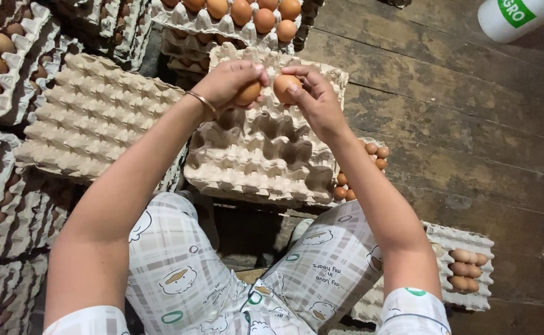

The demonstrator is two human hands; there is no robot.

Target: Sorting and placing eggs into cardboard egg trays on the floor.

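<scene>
My left hand (228, 82), with a thin bangle on its wrist, is closed around a brown egg (248, 94). My right hand (314, 99) grips a second brown egg (284, 87) in its fingertips. Both eggs hover side by side, nearly touching, above the far rim of an empty grey pulp egg tray (253, 161) that lies in front of my knees. Nothing sits in that tray's cups.
A stack of empty trays (92, 118) lies at left. A tray filled with brown eggs (234, 15) sits beyond my hands. More trays with eggs are at far left (8, 56), by my right knee (371, 167) and at lower right (464, 273). A white container (514, 18) stands on the wooden floor (470, 124).
</scene>
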